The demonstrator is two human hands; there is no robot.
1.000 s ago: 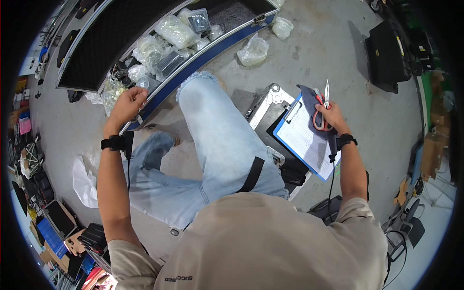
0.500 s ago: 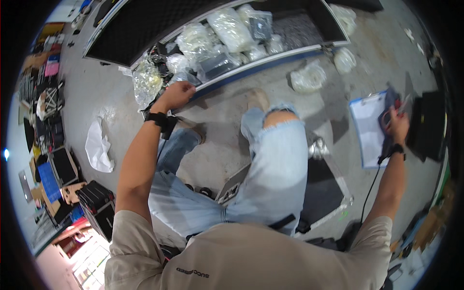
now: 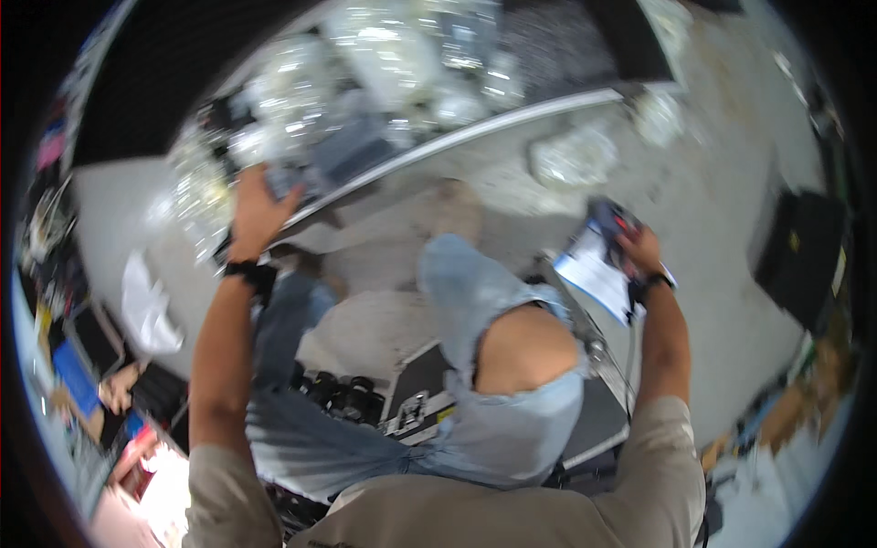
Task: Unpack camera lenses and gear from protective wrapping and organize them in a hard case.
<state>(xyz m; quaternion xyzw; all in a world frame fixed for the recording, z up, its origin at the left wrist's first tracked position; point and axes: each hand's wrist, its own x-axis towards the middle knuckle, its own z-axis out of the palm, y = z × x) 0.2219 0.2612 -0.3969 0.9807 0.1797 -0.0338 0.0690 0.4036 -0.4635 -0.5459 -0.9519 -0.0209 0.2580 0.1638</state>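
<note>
Floor (image 3: 713, 215): grey, light sheen in places, brownish stain (image 3: 720, 68) at upper right. 1 crumpled white sheet (image 3: 151, 310) lies on it, left of frame. Left rim: dense clutter (image 3: 47, 219), blurred; 1 blue panel (image 3: 80, 376) among it. Lower left: strong white glare (image 3: 169, 498), source unclear. Right side: 1 black case (image 3: 797, 260). Lower right: brown cardboard (image 3: 781, 411), pale surface (image 3: 754, 493) below, wall or floor unclear.

From afar I'm seeing white sheet (image 3: 149, 309) lying at 9 o'clock, black case (image 3: 801, 260) sitting at 3, brown cardboard (image 3: 786, 402) showing toward 4.
</note>
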